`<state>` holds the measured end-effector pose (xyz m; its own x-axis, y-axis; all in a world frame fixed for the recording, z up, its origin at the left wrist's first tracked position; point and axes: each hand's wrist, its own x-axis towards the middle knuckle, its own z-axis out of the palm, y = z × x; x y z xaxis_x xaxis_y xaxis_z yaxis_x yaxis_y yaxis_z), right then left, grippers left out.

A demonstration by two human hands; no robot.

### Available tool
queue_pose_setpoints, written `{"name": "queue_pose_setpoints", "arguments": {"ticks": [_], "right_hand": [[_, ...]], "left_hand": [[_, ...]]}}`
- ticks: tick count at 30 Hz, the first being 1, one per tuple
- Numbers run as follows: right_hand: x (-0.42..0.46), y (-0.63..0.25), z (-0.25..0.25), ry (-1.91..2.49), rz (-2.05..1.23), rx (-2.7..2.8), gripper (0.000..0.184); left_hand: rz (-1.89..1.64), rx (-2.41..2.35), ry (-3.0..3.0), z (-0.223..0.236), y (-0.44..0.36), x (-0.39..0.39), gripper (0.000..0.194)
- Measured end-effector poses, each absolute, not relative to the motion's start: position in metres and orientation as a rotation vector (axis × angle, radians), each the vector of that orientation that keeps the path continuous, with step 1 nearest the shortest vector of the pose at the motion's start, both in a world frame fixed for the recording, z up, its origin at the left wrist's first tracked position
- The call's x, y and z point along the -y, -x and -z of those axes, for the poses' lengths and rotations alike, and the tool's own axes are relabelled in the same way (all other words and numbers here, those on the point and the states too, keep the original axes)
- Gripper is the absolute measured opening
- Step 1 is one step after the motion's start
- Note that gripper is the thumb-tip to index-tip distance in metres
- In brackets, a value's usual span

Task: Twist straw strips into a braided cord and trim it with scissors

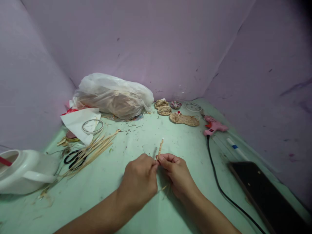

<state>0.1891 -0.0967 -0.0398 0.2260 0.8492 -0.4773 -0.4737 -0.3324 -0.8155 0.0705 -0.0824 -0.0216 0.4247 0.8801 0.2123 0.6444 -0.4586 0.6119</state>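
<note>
Between my two hands a short braid of pale straw (160, 149) stands up, tilted a little to the right, with a white tip. My left hand (142, 177) is closed, thumb and fingers pinching the braid's lower end. From the right, my right hand (175, 172) pinches the same spot with thumb and forefinger. A loose strand end (163, 188) shows below, between the wrists. The fingertips partly hide where the strands cross. Left of my hands lies a bundle of loose straw strands (97, 151) over black-handled scissors (76, 159).
A white pitcher (29, 172) stands at left. Behind are a filled plastic bag (114, 94), a tape roll (93, 126), woven straw slipper shapes (184, 119) and a bead container (175, 105). At right lie a pink glue gun (214, 125), its black cord (220, 185), a marker (237, 149) and a phone (265, 195).
</note>
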Motion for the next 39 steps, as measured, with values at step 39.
{"name": "queue_pose_setpoints", "arguments": {"ticks": [39], "right_hand": [[0.100,-0.195,0.034,1.439,-1.269,1.100,0.007]], "left_hand": [[-0.372,-1.025,-1.504,0.016,-0.061,0.051,0.020]]}}
